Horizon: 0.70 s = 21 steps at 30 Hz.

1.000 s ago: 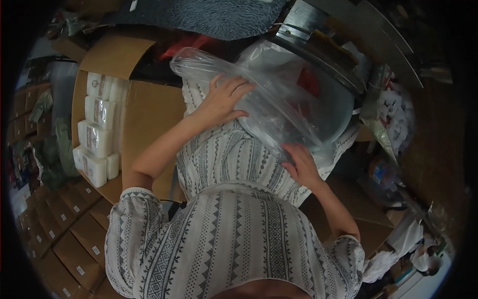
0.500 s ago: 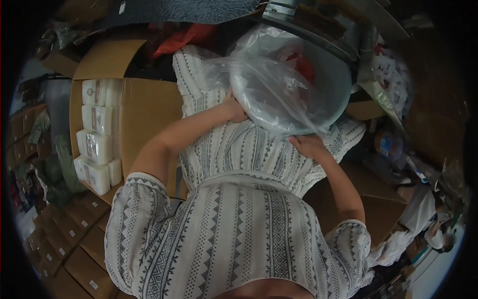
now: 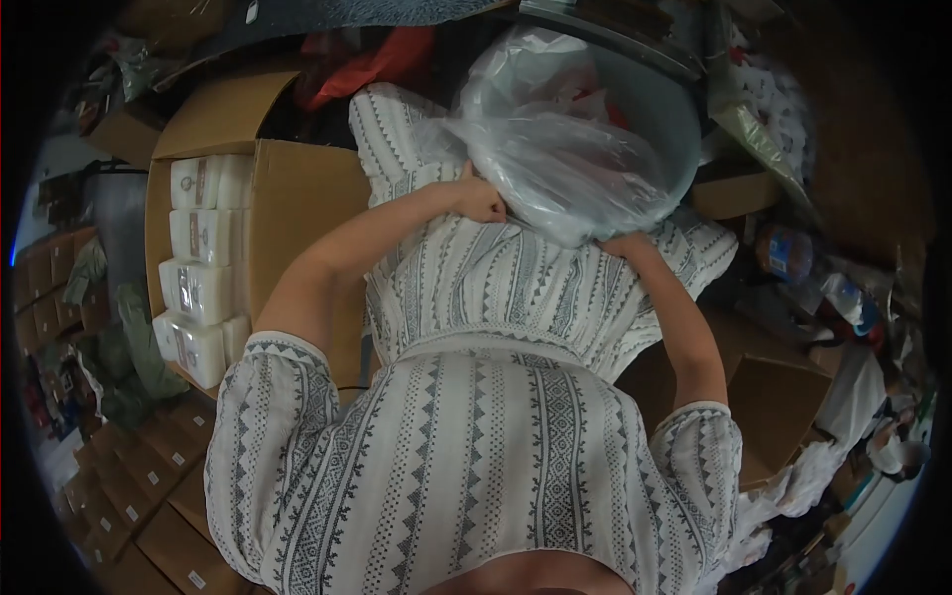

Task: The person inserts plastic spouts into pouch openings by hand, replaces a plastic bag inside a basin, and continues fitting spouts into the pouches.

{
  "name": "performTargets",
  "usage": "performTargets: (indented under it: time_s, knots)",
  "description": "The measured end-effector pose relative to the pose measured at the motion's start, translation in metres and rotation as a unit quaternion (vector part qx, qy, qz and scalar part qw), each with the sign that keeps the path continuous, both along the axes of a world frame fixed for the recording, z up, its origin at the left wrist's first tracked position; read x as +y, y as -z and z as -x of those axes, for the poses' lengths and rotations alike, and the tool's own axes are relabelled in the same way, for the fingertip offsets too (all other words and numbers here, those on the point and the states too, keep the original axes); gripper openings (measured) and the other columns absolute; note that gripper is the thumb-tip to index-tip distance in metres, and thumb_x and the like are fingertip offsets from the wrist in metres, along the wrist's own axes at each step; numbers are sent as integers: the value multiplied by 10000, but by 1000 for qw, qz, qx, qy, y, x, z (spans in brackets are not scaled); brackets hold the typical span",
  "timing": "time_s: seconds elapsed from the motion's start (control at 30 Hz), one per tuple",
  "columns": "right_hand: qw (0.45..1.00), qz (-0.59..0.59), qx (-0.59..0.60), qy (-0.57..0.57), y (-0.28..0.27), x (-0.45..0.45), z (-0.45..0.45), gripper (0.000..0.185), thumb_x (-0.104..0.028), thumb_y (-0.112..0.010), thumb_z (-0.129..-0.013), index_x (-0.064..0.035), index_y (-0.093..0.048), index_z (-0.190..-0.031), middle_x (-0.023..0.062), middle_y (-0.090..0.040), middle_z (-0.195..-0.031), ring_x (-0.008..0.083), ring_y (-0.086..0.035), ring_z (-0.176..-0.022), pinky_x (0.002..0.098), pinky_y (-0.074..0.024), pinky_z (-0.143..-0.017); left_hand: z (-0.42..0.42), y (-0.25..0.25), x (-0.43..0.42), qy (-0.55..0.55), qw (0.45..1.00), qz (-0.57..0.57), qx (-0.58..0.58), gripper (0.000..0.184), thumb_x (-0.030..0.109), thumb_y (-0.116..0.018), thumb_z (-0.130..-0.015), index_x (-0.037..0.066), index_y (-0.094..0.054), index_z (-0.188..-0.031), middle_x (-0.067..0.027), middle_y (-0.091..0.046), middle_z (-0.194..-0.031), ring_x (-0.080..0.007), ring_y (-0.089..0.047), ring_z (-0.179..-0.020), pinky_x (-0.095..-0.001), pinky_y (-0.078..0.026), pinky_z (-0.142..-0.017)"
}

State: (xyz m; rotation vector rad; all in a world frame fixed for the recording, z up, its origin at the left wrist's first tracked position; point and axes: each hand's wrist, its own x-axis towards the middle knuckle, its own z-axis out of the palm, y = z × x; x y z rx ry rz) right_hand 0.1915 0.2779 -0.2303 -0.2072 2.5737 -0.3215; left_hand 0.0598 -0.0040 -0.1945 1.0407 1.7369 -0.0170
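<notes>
A clear plastic bag [image 3: 565, 164] lies bunched over the near side of a pale round tub [image 3: 666, 114], with something red inside. My left hand [image 3: 480, 198] is at the near left edge of the tub, its fingers curled on the edge and the plastic. At the near right edge, my right hand [image 3: 627, 244] has its fingers tucked under the bagged rim, partly hidden. Beneath both hands is the patterned cloth [image 3: 496, 278] over my lap.
An open cardboard box [image 3: 302, 228] with several white wrapped packs [image 3: 198, 238] stands at the left. Red plastic [image 3: 372, 69] lies beyond it. Another open box [image 3: 778, 407] is at the right. Several closed boxes [image 3: 159, 476] fill the lower left.
Both hands have gone from lying spread on the plastic to curling at the tub's near edge. The bag now drapes lower over the tub, and the view has shifted.
</notes>
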Motion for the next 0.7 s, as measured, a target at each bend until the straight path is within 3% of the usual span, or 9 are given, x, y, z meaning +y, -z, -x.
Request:
performTargets:
  time_s: [0.13, 0.2, 0.3, 0.43, 0.5, 0.53, 0.6, 0.63, 0.7]
  knots:
    - [994, 20, 20, 106, 29, 31, 31, 606, -419, -535, -874, -130, -409, -1391, 126, -364, -1459, 297, -317, -1349, 379, -262, -1102, -14, 30, 5, -40, 984, -57, 166, 386, 407, -582, -833, 241, -639, -1177, -103, -593, -1224, -273, -419, -1264, -650, -47, -1028]
    - [983, 36, 36, 174, 32, 80, 5, 612, -425, -533, -874, -137, -400, -1397, 127, -360, -1460, 303, -319, -1348, 389, -261, -1106, -10, 43, 11, -65, 943, -143, 294, 480, 406, -543, -852, 205, -565, -1287, -121, -511, -1345, -337, -316, -1342, -611, 0, -1076]
    - [960, 58, 50, 271, 46, 122, 9, 621, -433, -530, -873, -146, -387, -1406, 129, -354, -1462, 311, -320, -1347, 402, -260, -1111, 15, 39, 1, -163, 979, -47, 111, 516, 340, -532, -865, 158, -489, -1346, -129, -497, -1354, -351, -363, -1311, -516, -169, -1105]
    - [960, 153, 40, 233, 17, 181, 21, 503, -343, -517, -917, -81, -465, -1343, 121, -494, -1351, 297, -450, -1249, 375, -355, -1040, 54, -8, -33, -309, 942, -85, 100, 518, 282, -532, -876, 98, -456, -1355, -159, -494, -1339, -353, -435, -1255, -412, -338, -1045]
    - [722, 514, -56, 461, -1, 182, 22, 319, -204, -491, -951, -38, -555, -1216, 108, -571, -1208, 219, -532, -1117, 352, -411, -961, 71, 5, -46, -556, 789, -259, 31, 531, 382, -597, -832, 34, -542, -1228, -166, -581, -1200, -314, -555, -1098, -360, -423, -956]
    - [724, 515, -57, 455, -2, 180, 31, 319, -204, -491, -951, -38, -555, -1216, 108, -571, -1208, 219, -532, -1117, 352, -411, -961, 76, 8, -44, -560, 786, -260, 34, 531, 382, -597, -832, 34, -542, -1228, -166, -581, -1200, -314, -555, -1098, -360, -423, -956]
    - [742, 464, 23, 483, 0, 177, 49, 320, -190, -512, -941, -19, -547, -1210, 105, -582, -1175, 226, -552, -1070, 354, -427, -936, 90, 5, -25, -667, 647, -359, -84, 548, 296, -563, -861, -23, -463, -1295, -226, -497, -1274, -348, -485, -1178, -384, -383, -1008]
    - [748, 436, 62, 496, 2, 176, 57, 321, -183, -523, -936, -10, -543, -1206, 103, -588, -1158, 229, -561, -1047, 356, -435, -923, 96, 6, -14, -667, 646, -362, -82, 548, 296, -563, -861, -23, -463, -1295, -226, -497, -1274, -348, -485, -1178, -384, -383, -1008]
    - [758, 374, 140, 516, 10, 180, 74, 326, -168, -544, -926, 9, -535, -1200, 100, -600, -1124, 235, -581, -1000, 358, -451, -898, 104, 14, 5, -628, 688, -325, 164, 652, 359, -619, -814, -28, -434, -1306, -233, -471, -1291, -346, -461, -1191, -388, -359, -1024]
